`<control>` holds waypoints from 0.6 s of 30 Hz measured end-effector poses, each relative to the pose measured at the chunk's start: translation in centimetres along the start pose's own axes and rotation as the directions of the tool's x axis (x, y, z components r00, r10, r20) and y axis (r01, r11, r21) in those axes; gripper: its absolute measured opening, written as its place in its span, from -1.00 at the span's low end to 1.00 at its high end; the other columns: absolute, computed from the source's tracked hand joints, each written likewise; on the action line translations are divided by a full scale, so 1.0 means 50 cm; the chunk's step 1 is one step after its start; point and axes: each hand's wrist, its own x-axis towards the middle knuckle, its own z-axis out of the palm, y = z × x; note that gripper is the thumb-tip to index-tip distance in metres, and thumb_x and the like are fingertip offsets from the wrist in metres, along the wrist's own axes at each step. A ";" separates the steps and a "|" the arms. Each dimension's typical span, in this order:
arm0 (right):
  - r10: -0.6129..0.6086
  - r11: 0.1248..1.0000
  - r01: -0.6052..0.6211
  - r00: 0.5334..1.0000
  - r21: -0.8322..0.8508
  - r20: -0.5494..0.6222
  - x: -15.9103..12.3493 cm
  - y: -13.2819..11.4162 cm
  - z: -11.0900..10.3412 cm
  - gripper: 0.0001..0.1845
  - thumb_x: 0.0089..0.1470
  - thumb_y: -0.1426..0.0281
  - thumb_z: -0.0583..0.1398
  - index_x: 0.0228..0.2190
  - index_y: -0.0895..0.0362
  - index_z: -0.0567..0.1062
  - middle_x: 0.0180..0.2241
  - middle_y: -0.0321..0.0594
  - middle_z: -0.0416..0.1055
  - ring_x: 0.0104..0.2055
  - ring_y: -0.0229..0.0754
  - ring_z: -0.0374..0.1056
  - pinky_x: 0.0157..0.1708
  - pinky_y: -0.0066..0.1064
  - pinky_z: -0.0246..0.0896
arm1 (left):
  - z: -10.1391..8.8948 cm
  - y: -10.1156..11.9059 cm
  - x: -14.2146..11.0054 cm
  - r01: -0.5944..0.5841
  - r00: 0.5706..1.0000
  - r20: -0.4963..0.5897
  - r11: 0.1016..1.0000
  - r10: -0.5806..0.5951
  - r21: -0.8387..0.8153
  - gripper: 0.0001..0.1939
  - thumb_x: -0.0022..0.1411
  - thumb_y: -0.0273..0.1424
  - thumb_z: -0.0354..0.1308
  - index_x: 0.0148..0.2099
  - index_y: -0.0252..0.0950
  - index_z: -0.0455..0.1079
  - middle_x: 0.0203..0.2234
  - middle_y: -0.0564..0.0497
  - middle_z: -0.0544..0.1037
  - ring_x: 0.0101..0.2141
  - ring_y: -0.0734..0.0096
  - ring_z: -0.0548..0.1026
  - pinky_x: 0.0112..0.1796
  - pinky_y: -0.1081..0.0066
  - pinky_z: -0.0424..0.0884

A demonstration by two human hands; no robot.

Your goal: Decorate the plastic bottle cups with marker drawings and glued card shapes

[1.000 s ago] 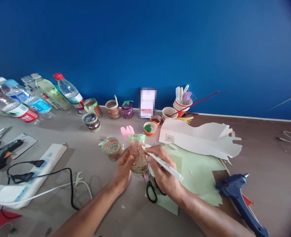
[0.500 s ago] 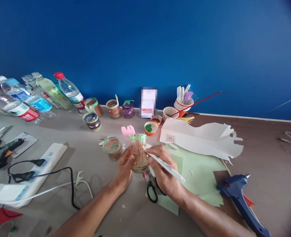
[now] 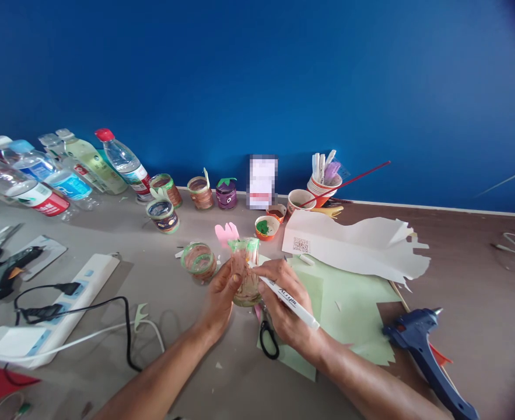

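My left hand is closed around the side of a jar painted brownish-pink with green at its top edge. In my right hand is a white acrylic marker, its tip touching or very near the jar's painted side. A pink paper cut-out shows just behind the jar. Left of it stands another painted jar, green and brown. Scissors lie below my right hand, partly hidden by it, on pale green paper.
A blue glue gun lies at the right, near torn white paper. Small paint cups, a phone and decorated jars stand toward the wall. Plastic bottles and a power strip occupy the left.
The marker in my right hand has shifted slightly left and down along the jar's side. My left hand and the jar have barely moved.
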 end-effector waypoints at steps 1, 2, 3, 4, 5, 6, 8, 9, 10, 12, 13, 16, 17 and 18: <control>0.001 1.000 -0.001 1.000 0.000 0.001 0.000 0.000 0.000 -0.69 0.18 0.58 0.11 -0.13 0.02 0.51 -0.25 -0.21 0.42 -0.20 -0.20 0.40 -0.18 -0.35 0.35 | 0.001 0.001 0.000 0.002 1.000 -0.002 1.000 -0.002 -0.001 -0.48 0.08 -0.12 0.35 0.06 -0.22 0.52 0.04 -0.12 0.57 0.14 0.00 0.42 0.11 0.17 0.31; 0.003 1.000 -0.003 1.000 0.003 0.006 0.000 -0.001 0.000 -0.69 0.18 0.58 0.11 -0.14 0.01 0.51 -0.25 -0.21 0.42 -0.20 -0.20 0.40 -0.18 -0.35 0.35 | 0.002 0.002 0.000 0.004 1.000 0.000 1.000 -0.004 -0.002 -0.48 0.08 -0.12 0.35 0.06 -0.22 0.52 0.05 -0.12 0.57 0.14 0.00 0.42 0.11 0.17 0.31; 0.005 1.000 -0.005 1.000 0.005 0.010 -0.001 -0.001 -0.001 -0.69 0.18 0.58 0.12 -0.14 0.01 0.51 -0.25 -0.22 0.42 -0.20 -0.21 0.40 -0.18 -0.36 0.35 | 0.003 0.002 -0.001 0.004 1.000 0.003 1.000 -0.004 -0.006 -0.48 0.08 -0.12 0.35 0.06 -0.22 0.52 0.04 -0.12 0.57 0.13 0.00 0.42 0.11 0.17 0.32; 0.006 1.000 -0.006 1.000 0.007 0.011 -0.001 -0.001 -0.001 -0.69 0.18 0.58 0.12 -0.13 0.01 0.51 -0.24 -0.21 0.42 -0.19 -0.20 0.40 -0.18 -0.36 0.35 | 0.003 0.003 -0.001 0.005 1.000 0.008 1.000 -0.005 -0.013 -0.48 0.09 -0.12 0.34 0.07 -0.21 0.52 0.04 -0.12 0.57 0.13 0.00 0.43 0.10 0.17 0.32; 0.007 1.000 -0.007 1.000 0.007 0.010 -0.002 -0.001 -0.001 -0.70 0.18 0.57 0.12 -0.13 0.01 0.50 -0.24 -0.21 0.43 -0.18 -0.20 0.40 -0.17 -0.35 0.34 | 0.004 0.002 -0.001 0.005 1.000 0.014 1.000 -0.005 -0.023 -0.48 0.10 -0.13 0.34 0.08 -0.20 0.51 0.04 -0.12 0.57 0.12 0.00 0.44 0.10 0.16 0.33; 0.010 1.000 -0.010 1.000 0.006 0.004 -0.002 -0.002 -0.002 -0.70 0.18 0.56 0.12 -0.13 0.01 0.50 -0.24 -0.21 0.44 -0.18 -0.20 0.40 -0.17 -0.35 0.34 | 0.004 0.002 -0.001 0.005 1.000 0.020 0.999 -0.004 -0.034 -0.49 0.10 -0.13 0.33 0.08 -0.19 0.51 0.04 -0.11 0.57 0.11 0.01 0.44 0.09 0.16 0.33; 0.040 0.999 -0.040 0.999 -0.002 -0.019 -0.002 -0.002 -0.003 -0.72 0.19 0.54 0.12 -0.14 0.01 0.51 -0.26 -0.23 0.44 -0.21 -0.20 0.40 -0.19 -0.35 0.34 | 0.002 -0.001 0.000 0.006 1.000 0.028 0.998 -0.005 -0.056 -0.51 0.11 -0.13 0.33 0.07 -0.18 0.51 0.03 -0.10 0.58 0.10 0.01 0.45 0.09 0.16 0.34; 0.066 0.998 -0.066 0.997 -0.009 -0.029 -0.003 -0.002 -0.003 -0.73 0.19 0.53 0.12 -0.15 0.01 0.51 -0.27 -0.24 0.44 -0.22 -0.21 0.40 -0.20 -0.35 0.33 | 0.001 -0.003 0.001 0.011 0.999 0.034 0.998 -0.008 -0.066 -0.53 0.11 -0.14 0.32 0.06 -0.17 0.52 0.03 -0.10 0.58 0.09 0.02 0.46 0.08 0.17 0.35; 0.093 0.995 -0.094 0.995 -0.015 -0.034 -0.003 -0.002 -0.004 -0.74 0.20 0.52 0.12 -0.17 0.01 0.52 -0.29 -0.25 0.44 -0.24 -0.21 0.40 -0.22 -0.36 0.33 | -0.001 -0.005 0.001 0.015 0.999 0.039 0.997 -0.012 -0.075 -0.55 0.12 -0.14 0.32 0.04 -0.17 0.53 0.02 -0.10 0.58 0.08 0.02 0.47 0.07 0.17 0.36; 0.135 0.990 -0.136 0.990 -0.023 -0.035 -0.003 0.000 -0.005 -0.76 0.20 0.50 0.11 -0.18 0.02 0.53 -0.30 -0.26 0.43 -0.25 -0.22 0.40 -0.22 -0.37 0.32 | -0.003 -0.007 0.002 0.024 0.998 0.054 0.996 -0.020 -0.090 -0.59 0.13 -0.14 0.31 0.00 -0.17 0.54 0.00 -0.10 0.59 0.05 0.03 0.49 0.06 0.17 0.37; 0.143 0.989 -0.144 0.989 -0.023 -0.031 -0.003 0.001 -0.005 -0.76 0.20 0.50 0.11 -0.19 0.02 0.53 -0.29 -0.25 0.43 -0.24 -0.21 0.40 -0.22 -0.36 0.32 | -0.003 -0.007 0.002 0.028 0.998 0.060 0.995 -0.023 -0.097 -0.59 0.13 -0.14 0.31 0.00 -0.17 0.55 -0.01 -0.10 0.60 0.04 0.03 0.50 0.05 0.16 0.38; 0.145 0.989 -0.146 0.989 -0.017 -0.028 -0.003 0.004 -0.005 -0.76 0.19 0.49 0.11 -0.19 0.03 0.53 -0.28 -0.24 0.44 -0.22 -0.19 0.40 -0.19 -0.35 0.31 | -0.001 -0.005 0.000 0.041 0.997 0.069 0.994 -0.034 -0.106 -0.57 0.12 -0.14 0.32 0.02 -0.16 0.53 -0.01 -0.10 0.59 0.04 0.03 0.50 0.06 0.15 0.38; 0.149 0.989 -0.149 0.989 -0.016 -0.027 -0.003 0.006 -0.005 -0.76 0.19 0.50 0.11 -0.20 0.03 0.53 -0.28 -0.24 0.44 -0.21 -0.19 0.40 -0.19 -0.35 0.31 | 0.000 -0.004 0.000 0.047 0.997 0.069 0.993 -0.039 -0.106 -0.56 0.12 -0.14 0.32 0.03 -0.16 0.53 -0.01 -0.10 0.60 0.04 0.04 0.50 0.06 0.15 0.37; 0.154 0.988 -0.155 0.988 -0.014 -0.025 -0.002 0.006 -0.005 -0.76 0.19 0.50 0.11 -0.20 0.03 0.53 -0.28 -0.24 0.44 -0.21 -0.19 0.40 -0.19 -0.35 0.30 | 0.002 -0.003 0.000 0.052 0.997 0.067 0.993 -0.045 -0.105 -0.56 0.11 -0.13 0.33 0.02 -0.17 0.53 -0.02 -0.10 0.60 0.04 0.04 0.50 0.06 0.15 0.37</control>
